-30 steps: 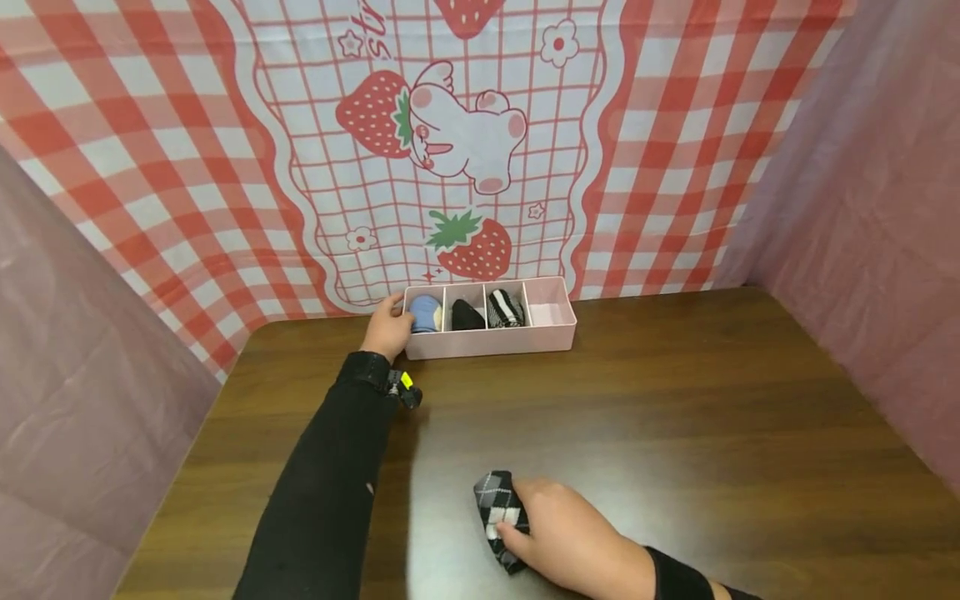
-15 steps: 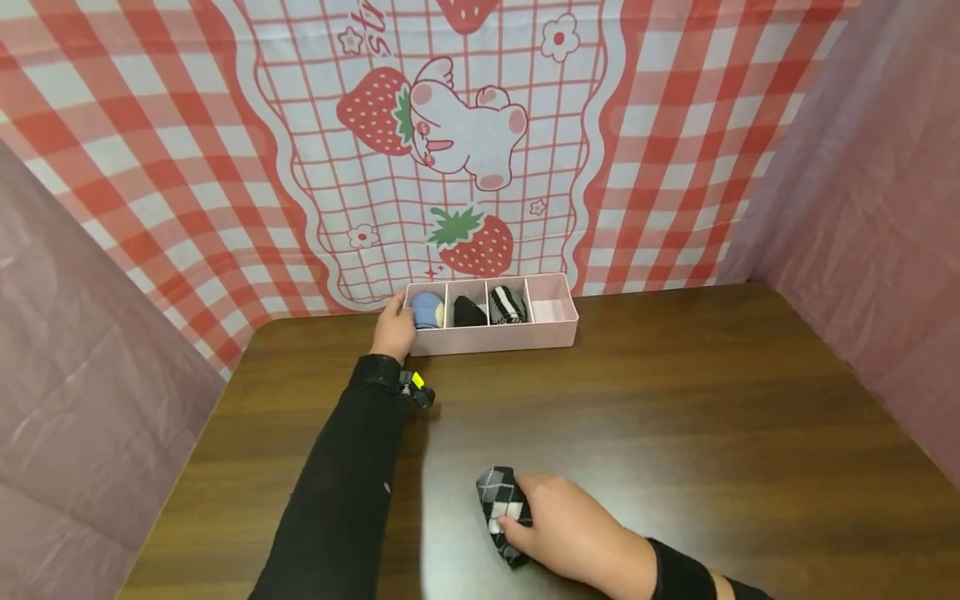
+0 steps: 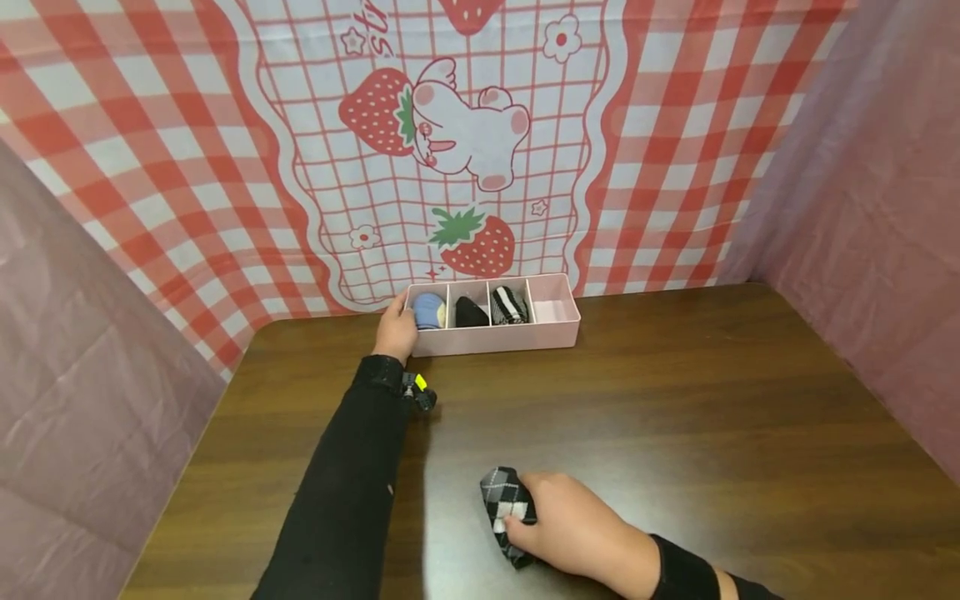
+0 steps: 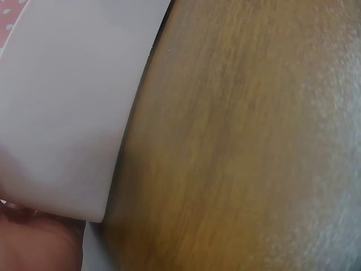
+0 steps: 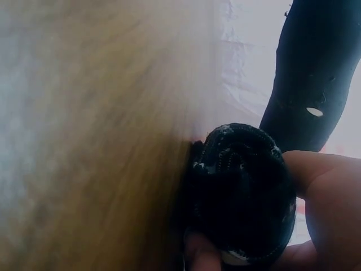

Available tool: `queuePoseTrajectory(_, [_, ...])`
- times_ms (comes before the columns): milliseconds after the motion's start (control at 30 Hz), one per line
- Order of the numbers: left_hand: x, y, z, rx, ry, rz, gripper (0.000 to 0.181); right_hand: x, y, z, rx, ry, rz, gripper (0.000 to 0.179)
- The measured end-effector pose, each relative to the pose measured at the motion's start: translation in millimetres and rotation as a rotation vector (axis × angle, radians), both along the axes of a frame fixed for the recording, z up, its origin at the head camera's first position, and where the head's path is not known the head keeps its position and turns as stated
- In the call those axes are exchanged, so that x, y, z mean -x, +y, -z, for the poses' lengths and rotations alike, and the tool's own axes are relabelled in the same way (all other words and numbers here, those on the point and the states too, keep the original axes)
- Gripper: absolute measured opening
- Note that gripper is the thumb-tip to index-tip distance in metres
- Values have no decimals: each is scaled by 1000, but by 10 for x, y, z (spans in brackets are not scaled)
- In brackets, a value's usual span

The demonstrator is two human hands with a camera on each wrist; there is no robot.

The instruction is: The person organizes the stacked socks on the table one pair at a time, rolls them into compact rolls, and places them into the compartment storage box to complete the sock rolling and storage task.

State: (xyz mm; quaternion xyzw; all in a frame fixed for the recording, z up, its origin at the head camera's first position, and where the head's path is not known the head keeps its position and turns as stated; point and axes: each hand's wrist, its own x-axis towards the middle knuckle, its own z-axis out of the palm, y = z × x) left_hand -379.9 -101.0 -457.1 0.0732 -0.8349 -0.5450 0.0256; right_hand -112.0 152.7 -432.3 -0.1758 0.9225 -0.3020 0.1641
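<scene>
At the back of the wooden table stands a pale pink divided storage box (image 3: 495, 339). My left hand (image 3: 395, 332) holds its left end, and part of that hand shows by the box's corner in the left wrist view. From left to right, the compartments hold a rolled blue sock (image 3: 428, 312), a rolled black sock (image 3: 470, 313) and a rolled black-and-white striped sock (image 3: 510, 306); the rightmost holds nothing. Close to the front, my right hand (image 3: 577, 523) grips a rolled black, grey and white argyle sock (image 3: 507, 508) at the tabletop. Its rolled end (image 5: 240, 192) looks dark in the right wrist view.
A red-and-white checked cloth (image 3: 667, 150) with strawberry prints hangs directly behind the box. Pink curtains (image 3: 862, 192) close off both sides. The brown tabletop (image 3: 675, 400) spreads between the box and my right hand, and my left forearm (image 3: 337, 492) crosses its left part.
My left forearm has swung slightly to the right while the hand stays at the box's end. The right hand keeps its grip on the argyle sock, almost still.
</scene>
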Motion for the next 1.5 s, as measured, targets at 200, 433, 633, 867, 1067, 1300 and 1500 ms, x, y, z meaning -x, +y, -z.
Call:
queuePoseTrajectory(200, [-9,20,-45,-6,-2,-1,51,30,21,-28,5,-6,-4,48])
queuePoseTrajectory(433, [11,28,-75,14,-16,1,51,126,48,-150,16,33,-14,45])
queuePoseTrajectory(633, [-7,-11,-74,11,-15,-1,51,424,136,-429,-45,159,61,38])
queuePoseTrajectory(867, [31,-47,-26,18,-26,10,52,1018,342,-841,-138,241,133,41])
queuePoseTrajectory(1067, [36,-58,-4,5,-26,14,51,1548,473,-1106,-158,247,234,33])
queuePoseTrajectory(1300, [29,-60,-4,11,-41,21,52,2060,531,-1207,-166,273,323,35])
queuePoseTrajectory(1500, [14,-38,-20,13,-54,28,53,2304,512,-1111,-191,240,356,38])
